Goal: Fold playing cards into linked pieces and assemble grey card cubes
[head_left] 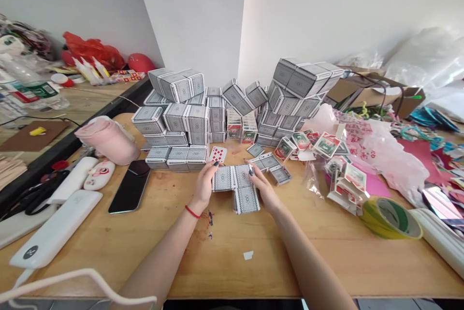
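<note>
Between my two hands is a block of grey-backed playing cards (247, 199), with one section jutting toward me. My left hand (203, 183) grips its left end, thumb on the near side and fingers partly hidden behind. On the opposite side, my right hand (265, 188) closes round the right edge, its thumb lying on top. Just beyond the block lie a ten of diamonds (218, 155) and several loose cards (266, 160). A small card piece (280, 174) sits right of my right hand.
Stacked card blocks stand at back left (177, 119) and back right (297, 87). Opened card boxes (350, 186), yellow tape (391, 218) and plastic bags (391, 155) crowd the right. A phone (129, 187), power bank (56, 228) and pink pouch (107, 140) lie left.
</note>
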{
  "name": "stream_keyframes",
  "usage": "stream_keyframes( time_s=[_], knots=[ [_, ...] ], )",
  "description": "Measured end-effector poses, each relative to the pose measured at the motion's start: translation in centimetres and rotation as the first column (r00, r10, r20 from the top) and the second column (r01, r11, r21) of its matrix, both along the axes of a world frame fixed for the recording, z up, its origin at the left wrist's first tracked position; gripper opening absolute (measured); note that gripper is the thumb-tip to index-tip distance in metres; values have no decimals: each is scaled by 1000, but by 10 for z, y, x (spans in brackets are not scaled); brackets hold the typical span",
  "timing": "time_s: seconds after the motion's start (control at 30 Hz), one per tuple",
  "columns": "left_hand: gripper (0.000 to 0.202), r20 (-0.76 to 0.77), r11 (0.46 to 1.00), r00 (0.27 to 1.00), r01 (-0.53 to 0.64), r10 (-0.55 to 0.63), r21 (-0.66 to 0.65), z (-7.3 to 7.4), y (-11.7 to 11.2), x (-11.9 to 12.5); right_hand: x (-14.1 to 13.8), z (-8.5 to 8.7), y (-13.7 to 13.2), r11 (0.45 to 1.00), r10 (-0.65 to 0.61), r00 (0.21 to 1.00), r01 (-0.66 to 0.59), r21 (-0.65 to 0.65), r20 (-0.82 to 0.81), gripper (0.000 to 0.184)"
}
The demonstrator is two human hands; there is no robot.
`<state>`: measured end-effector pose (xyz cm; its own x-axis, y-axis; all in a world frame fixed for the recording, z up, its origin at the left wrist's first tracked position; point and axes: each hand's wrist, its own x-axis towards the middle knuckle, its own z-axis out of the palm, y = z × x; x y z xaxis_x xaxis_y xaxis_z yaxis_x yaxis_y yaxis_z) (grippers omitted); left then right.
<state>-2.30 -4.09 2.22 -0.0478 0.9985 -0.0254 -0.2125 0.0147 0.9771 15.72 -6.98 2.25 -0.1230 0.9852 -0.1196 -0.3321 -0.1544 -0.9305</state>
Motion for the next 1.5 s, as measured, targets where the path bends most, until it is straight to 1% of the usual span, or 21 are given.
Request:
stream_keyframes(
  time_s=[0.07, 0.13, 0.23, 0.3, 0.37, 0.43, 0.53, 0.67, 0.77, 0.87, 0.93, 1.07, 1.17, 1.37, 1.43, 1.5],
  knots=[
    [34, -68, 997, 998, 9, -5, 71, -3, -1, 3, -5, 2, -3, 999, -33, 996, 31, 27, 82, 48],
    [39, -120, 983, 993, 34, -12, 182, -3, -5, 4, -8, 0, -3, 997, -68, 990, 64, 38, 125, 44],
    [41, -188, 934, 982, 87, -21, 347, 1, -14, 6, -7, -5, -1, 993, -114, 982, 107, 49, 154, 37],
    [39, -247, 907, 969, 117, -15, 405, 3, -18, 6, -6, -6, -1, 993, -114, 979, 107, 51, 169, 35],
    [32, -296, 906, 955, 97, 32, 412, 2, -21, 7, -7, -5, -3, 996, -81, 981, 76, 37, 177, 35],
    [26, -331, 914, 939, 47, 97, 403, 0, -22, 8, -9, -3, -5, 998, -63, 981, 58, 30, 183, 34],
    [24, -368, 914, 915, -2, 165, 406, -4, -22, 10, -14, 1, -9, 994, -102, 973, 92, 54, 209, 31],
    [27, -394, 925, 897, -43, 202, 377, -8, -24, 15, -18, 2, -11, 989, -142, 957, 126, 80, 251, 31],
    [28, -414, 932, 882, -70, 224, 356, -13, -25, 17, -19, 1, -11, 976, -203, 927, 164, 144, 317, 30],
    [24, -483, 932, 847, -38, 221, 360, -15, -23, 15, -20, 2, -12, 965, -239, 894, 173, 199, 378, 28],
    [21, -551, 922, 805, 15, 219, 388, -15, -21, 13, -20, 3, -13, 962, -238, 879, 156, 223, 413, 29],
    [19, -670, 884, 695, 109, 260, 455, -10, -17, 10, -19, 6, -14, 958, -229, 853, 112, 264, 468, 39],
    [21, -703, 877, 657, 132, 272, 463, -9, -17, 11, -18, 7, -14, 958, -220, 853, 99, 268, 473, 38],
    [23, -709, 888, 643, 98, 288, 449, -10, -22, 13, -19, 7, -15, 949, -242, 841, 101, 298, 485, 35],
    [23, -679, 892, 681, 85, 274, 445, -8, -23, 13, -19, 7, -14, 948, -249, 846, 112, 299, 472, 34],
    [23, -589, 901, 769, 40, 249, 433, -5, -23, 14, -18, 7, -12, 950, -250, 872, 136, 281, 421, 34]
  ],
)
